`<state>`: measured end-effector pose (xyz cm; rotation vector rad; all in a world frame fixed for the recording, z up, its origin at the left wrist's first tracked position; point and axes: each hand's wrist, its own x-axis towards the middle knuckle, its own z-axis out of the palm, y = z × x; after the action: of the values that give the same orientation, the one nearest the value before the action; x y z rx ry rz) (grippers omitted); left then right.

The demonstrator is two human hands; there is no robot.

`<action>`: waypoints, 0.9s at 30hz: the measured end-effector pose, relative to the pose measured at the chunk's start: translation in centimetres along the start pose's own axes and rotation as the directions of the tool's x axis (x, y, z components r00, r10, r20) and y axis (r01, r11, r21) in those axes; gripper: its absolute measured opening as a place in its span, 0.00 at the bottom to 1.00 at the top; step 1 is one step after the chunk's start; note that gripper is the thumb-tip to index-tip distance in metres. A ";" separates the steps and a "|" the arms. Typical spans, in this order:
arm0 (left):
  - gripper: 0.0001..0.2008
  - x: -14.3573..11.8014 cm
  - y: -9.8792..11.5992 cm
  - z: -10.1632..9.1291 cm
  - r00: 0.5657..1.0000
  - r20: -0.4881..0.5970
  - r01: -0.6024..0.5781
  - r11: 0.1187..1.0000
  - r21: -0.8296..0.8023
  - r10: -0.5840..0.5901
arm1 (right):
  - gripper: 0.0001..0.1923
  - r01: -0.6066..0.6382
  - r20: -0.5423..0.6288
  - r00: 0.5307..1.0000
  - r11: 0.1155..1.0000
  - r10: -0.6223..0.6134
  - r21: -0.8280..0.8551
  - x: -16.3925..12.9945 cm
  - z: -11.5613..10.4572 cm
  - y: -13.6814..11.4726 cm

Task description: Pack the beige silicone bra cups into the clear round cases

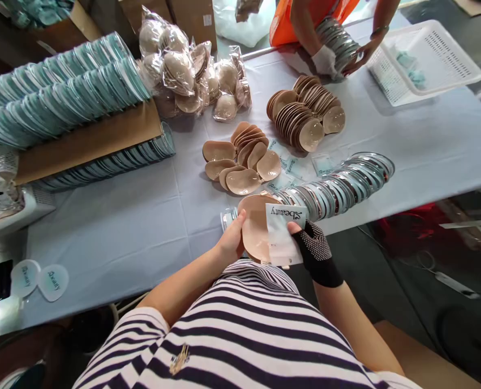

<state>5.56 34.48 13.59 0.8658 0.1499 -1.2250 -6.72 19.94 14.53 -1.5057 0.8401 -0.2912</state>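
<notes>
Hands work at the counter's (143, 227) near edge, close to my striped shirt. My left hand (232, 240), bare, curls round the left rim of a tan pad (254, 227), thumb on top. My right hand (315, 251), in a black dotted glove, pinches a white card (283, 229) w/ "Beauty" print, laid over the pad's right half. Pad & card sit just above the counter edge, touching the near end of a row of clear discs (341, 186) that curves off to the right. Loose pads (242, 159) lie just beyond, another stack (305, 113) farther back, bagged ones (187, 70) at rear. Teal packs (58, 86) are piled on cardboard at left. Across the counter, another person's hands (325, 59) hold a disc stack beside a white basket (459, 59).
</notes>
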 end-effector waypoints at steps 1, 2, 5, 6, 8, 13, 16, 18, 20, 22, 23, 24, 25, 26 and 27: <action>0.31 -0.9 0.2 -0.4 0.999 0.034 0.015 1.000 0.012 -0.016 | 0.20 -0.027 0.013 1.000 1.000 0.027 0.016 -0.7 0.3 -0.2; 0.33 -1.8 0.4 -0.9 0.998 0.061 0.025 0.999 0.027 -0.027 | 0.20 -0.055 0.025 0.998 0.998 0.054 0.036 -1.3 0.6 -0.4; 0.35 -3.7 0.8 -2.2 0.992 0.122 0.022 0.998 0.055 -0.028 | 0.21 -0.101 0.034 0.994 0.992 0.099 0.068 -3.1 1.5 -0.4; 0.35 -4.2 0.9 -2.6 0.992 0.127 0.017 0.998 0.054 -0.024 | 0.22 -0.101 0.032 0.995 0.992 0.099 0.069 -3.6 1.8 -0.2; 0.33 -4.9 1.2 -3.2 0.992 0.125 0.016 0.998 0.054 -0.023 | 0.23 -0.091 0.032 0.996 0.993 0.089 0.072 -4.6 2.4 0.1; 0.29 -5.8 2.0 -3.8 0.993 0.114 0.019 0.998 0.054 -0.025 | 0.23 -0.066 -0.055 0.996 0.991 0.073 0.113 -5.9 3.4 0.7; 0.29 -6.1 2.2 -4.1 0.995 0.095 0.040 0.999 0.017 -0.042 | 0.23 -0.050 -0.066 0.996 0.988 0.060 0.149 -6.0 3.8 0.7; 0.30 -6.3 2.3 -4.4 0.994 0.077 0.077 0.997 -0.004 -0.076 | 0.23 -0.055 -0.048 0.997 0.985 0.064 0.161 -6.0 4.0 0.5; 0.31 -6.4 2.3 -4.6 0.993 0.072 0.097 0.995 -0.018 -0.096 | 0.22 -0.070 -0.031 0.997 0.982 0.077 0.175 -6.0 4.3 0.4; 0.31 -6.5 2.4 -4.6 0.991 0.087 0.101 0.995 -0.006 -0.100 | 0.20 -0.072 -0.018 0.997 0.982 0.076 0.175 -5.8 4.6 0.3; 0.32 -6.5 2.4 -4.5 0.990 0.096 0.099 0.995 0.013 -0.099 | 0.20 -0.062 -0.015 0.998 0.985 0.065 0.164 -5.7 4.8 0.3; 0.33 -6.4 2.4 -4.3 0.991 0.100 0.088 0.995 0.038 -0.092 | 0.20 -0.044 -0.018 0.999 0.988 0.047 0.145 -5.6 5.0 0.3; 0.34 -6.3 2.4 -4.1 0.994 0.092 0.058 0.996 0.065 -0.064 | 0.20 -0.022 -0.024 0.999 0.992 0.026 0.121 -5.4 5.1 0.2; 0.35 -6.0 2.3 -3.9 0.997 0.071 -0.001 0.996 0.084 -0.005 | 0.21 0.001 -0.035 0.999 0.996 0.002 0.093 -5.3 5.3 0.2; 0.35 -5.8 2.2 -3.8 0.996 0.041 -0.082 0.992 0.094 0.078 | 0.21 0.022 -0.048 0.999 0.998 -0.019 0.065 -5.1 5.4 0.1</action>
<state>6.56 41.48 15.17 0.9233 0.0266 -1.1798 -6.83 27.33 15.20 -1.4518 0.8448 -0.3675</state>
